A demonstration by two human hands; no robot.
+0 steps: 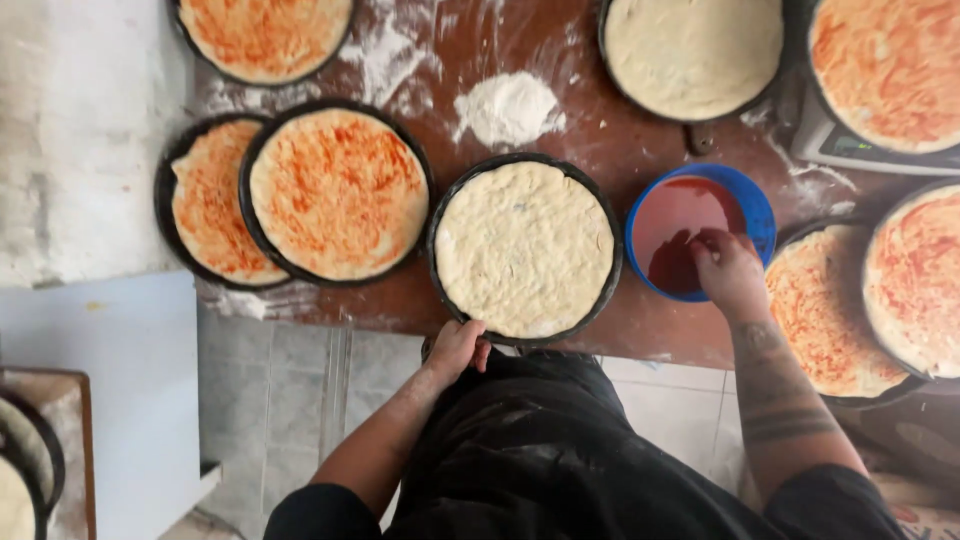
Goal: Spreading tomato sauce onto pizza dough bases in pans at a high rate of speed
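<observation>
A round black pan (440, 215) of plain, unsauced dough (524, 247) lies at the near edge of a floured wooden table (600, 140). My left hand (457, 346) grips the pan's near rim. To its right stands a blue bowl (755, 205) of red sauce (680, 225). My right hand (728, 270) dips into the bowl with fingers closed; what it holds is hidden.
Sauced dough pans sit left (338, 193), (212, 203), far left (265, 35), right (828, 312), (915, 277) and far right (890, 65). Another plain dough pan (692, 52) is at the back. A flour heap (508, 108) lies mid-table. Tiled floor (290, 400) is below.
</observation>
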